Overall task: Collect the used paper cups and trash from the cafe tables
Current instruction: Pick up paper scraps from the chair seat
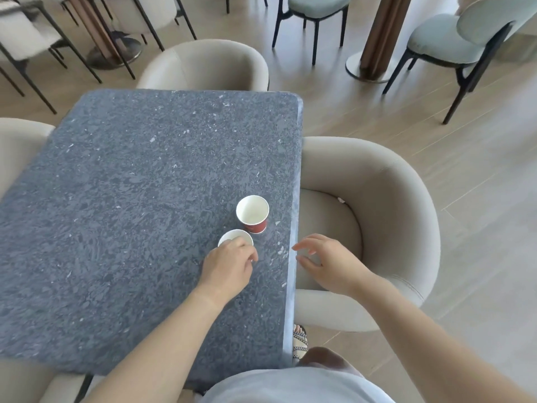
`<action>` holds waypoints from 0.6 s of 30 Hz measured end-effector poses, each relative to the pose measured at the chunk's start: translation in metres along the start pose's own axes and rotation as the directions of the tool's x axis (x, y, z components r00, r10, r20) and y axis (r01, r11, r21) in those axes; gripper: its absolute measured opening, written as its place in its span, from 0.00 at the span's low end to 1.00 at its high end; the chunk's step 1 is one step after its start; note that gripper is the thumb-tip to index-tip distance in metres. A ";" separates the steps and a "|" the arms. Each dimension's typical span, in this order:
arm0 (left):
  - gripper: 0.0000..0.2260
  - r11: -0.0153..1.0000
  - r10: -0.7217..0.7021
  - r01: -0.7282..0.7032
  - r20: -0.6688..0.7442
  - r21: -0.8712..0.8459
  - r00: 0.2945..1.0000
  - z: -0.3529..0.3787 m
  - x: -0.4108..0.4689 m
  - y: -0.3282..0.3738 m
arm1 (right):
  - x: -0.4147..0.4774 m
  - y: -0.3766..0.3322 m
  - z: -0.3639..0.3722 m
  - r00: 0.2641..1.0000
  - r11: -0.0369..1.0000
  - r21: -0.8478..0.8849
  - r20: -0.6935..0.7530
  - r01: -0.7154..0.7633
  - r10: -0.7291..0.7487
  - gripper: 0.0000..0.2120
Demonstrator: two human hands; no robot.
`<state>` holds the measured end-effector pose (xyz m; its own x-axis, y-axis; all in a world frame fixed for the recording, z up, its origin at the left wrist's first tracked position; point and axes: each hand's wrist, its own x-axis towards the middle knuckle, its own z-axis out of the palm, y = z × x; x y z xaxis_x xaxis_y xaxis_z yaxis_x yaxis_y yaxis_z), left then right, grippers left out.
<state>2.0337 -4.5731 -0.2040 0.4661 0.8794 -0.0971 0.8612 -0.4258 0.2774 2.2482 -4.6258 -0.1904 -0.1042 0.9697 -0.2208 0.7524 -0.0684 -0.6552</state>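
1. near the right edge of the dark speckled worktop (pixel 130 199) — a red cup (pixel 252 214) of paper, upright, mouth up, white inside, standing free and untouched.
2. just beside it, on the side closer to the person, a second paper cup, the nearer cup (pixel 234 237); only its white rim and inside showing, the rest hidden under the fingers.
3. left hand (pixel 229 267) out over the worktop, fingers curled round the near side of the nearer cup, gripping it at the rim.
4. right hand (pixel 325 261) just off the worktop's right edge, above the seat of a beige armchair (pixel 386 216) — fingers loosely curved and apart, holding nothing, touching nothing.
5. at the far end of the worktop, a second armchair (pixel 203 62) of the same beige; at the left side, part of a third armchair (pixel 17 146).
6. by the near right corner, a foot in a woven sandal (pixel 299 341) on the pale wood floor (pixel 465 184).
7. farther back, a grey-green chair (pixel 436 39) with dark legs, beside a brown table column (pixel 383 33) on a round base.
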 end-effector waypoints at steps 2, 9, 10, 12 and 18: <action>0.07 1.000 -0.023 0.022 -0.033 -0.013 0.999 -0.002 -0.002 0.008 | 0.002 0.004 -0.005 1.000 1.000 -0.005 0.004 0.021 -0.021 0.10; 0.07 0.995 0.006 -0.013 -0.064 -0.096 0.998 -0.005 -0.006 0.040 | -0.014 0.014 -0.005 0.999 0.999 0.009 0.013 0.034 -0.035 0.11; 0.07 0.994 0.024 -0.030 -0.054 -0.108 0.998 -0.004 -0.005 0.044 | -0.017 0.016 -0.005 1.000 1.000 -0.015 0.013 0.021 -0.021 0.11; 0.07 0.991 0.061 -0.063 -0.017 -0.116 0.998 -0.003 -0.004 0.052 | -0.024 0.022 -0.005 0.999 0.995 -0.093 0.009 -0.031 0.032 0.12; 0.09 0.989 0.091 -0.080 0.088 -0.121 0.992 0.014 0.001 0.072 | -0.038 0.050 -0.013 0.994 0.983 -0.147 -0.009 -0.110 0.110 0.12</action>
<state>2.0992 -4.6062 -0.1972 0.5587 0.8146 -0.1556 0.7903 -0.4661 0.3977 2.2979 -4.6635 -0.2053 -0.0150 0.9585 -0.2847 0.8465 -0.1394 -0.5138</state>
